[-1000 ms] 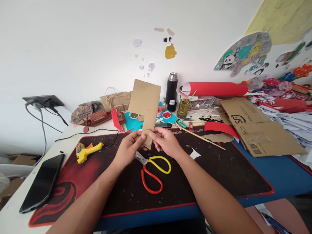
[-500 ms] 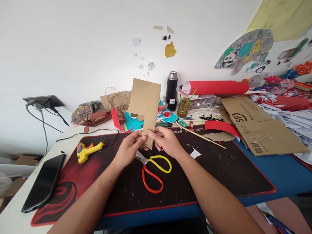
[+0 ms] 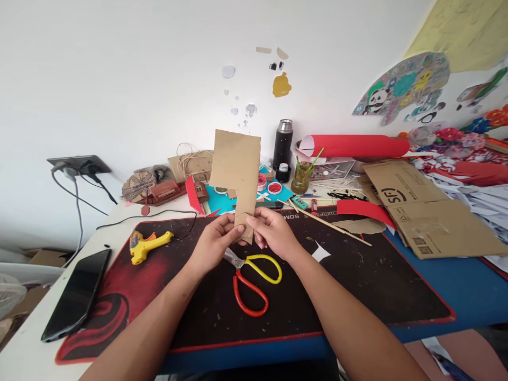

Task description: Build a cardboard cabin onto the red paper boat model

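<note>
An L-shaped piece of brown cardboard (image 3: 237,161), wide at the top with a narrow strip below, is held upright above the mat. My left hand (image 3: 217,235) pinches the lower left of the strip between thumb and fingers. On the strip's right edge my right hand (image 3: 273,230) is closed, its thumb pressed on the front face. A small flap or layer shows at the strip's lower end between the thumbs. Just below the hands lie scissors (image 3: 254,286) with one yellow and one red handle, their blades partly hidden by my left hand.
A yellow glue gun (image 3: 148,246) and a black phone (image 3: 77,293) lie at left. Behind stand a black thermos (image 3: 283,145) and a glass jar (image 3: 300,180). Folded cardboard (image 3: 436,217), a red strip (image 3: 365,209) and thin sticks (image 3: 337,227) lie right on or near the dark mat (image 3: 377,286).
The view has shifted slightly, so the surroundings sit a little further right and lower. Both hands keep their grip on the cardboard, which has hardly moved.
</note>
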The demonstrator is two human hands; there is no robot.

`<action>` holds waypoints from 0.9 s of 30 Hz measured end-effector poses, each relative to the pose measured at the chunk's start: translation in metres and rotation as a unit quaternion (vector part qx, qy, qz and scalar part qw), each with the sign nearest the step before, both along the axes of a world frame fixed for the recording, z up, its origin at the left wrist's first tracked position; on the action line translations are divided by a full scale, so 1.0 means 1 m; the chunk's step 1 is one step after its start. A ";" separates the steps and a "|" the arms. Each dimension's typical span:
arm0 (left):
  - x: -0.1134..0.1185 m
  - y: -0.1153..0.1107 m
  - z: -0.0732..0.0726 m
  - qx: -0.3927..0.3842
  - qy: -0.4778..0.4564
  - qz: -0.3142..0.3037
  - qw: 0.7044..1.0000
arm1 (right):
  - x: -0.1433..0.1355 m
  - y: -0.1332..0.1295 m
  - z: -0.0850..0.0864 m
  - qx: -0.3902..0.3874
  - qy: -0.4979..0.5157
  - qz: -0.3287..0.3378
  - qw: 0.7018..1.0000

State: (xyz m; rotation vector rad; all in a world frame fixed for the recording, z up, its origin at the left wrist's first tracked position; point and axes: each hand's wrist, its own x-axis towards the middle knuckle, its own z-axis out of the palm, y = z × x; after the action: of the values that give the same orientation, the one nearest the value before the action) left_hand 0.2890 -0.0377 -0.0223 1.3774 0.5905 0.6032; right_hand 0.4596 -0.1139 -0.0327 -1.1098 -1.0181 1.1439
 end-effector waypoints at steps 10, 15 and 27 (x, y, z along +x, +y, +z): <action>0.000 -0.001 0.000 0.010 -0.001 0.005 1.000 | -0.001 -0.001 0.000 -0.001 0.005 0.002 1.000; 0.000 -0.002 0.001 0.007 -0.013 0.016 1.000 | -0.002 -0.001 0.000 0.002 0.005 0.001 1.000; -0.004 0.000 0.000 0.013 -0.013 0.006 1.000 | -0.002 0.000 -0.002 0.004 -0.036 -0.010 0.999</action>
State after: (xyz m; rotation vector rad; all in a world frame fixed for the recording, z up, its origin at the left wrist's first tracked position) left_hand 0.2848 -0.0373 -0.0222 1.3887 0.5730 0.6388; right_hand 0.4577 -0.1134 -0.0349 -1.1601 -1.0640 1.0899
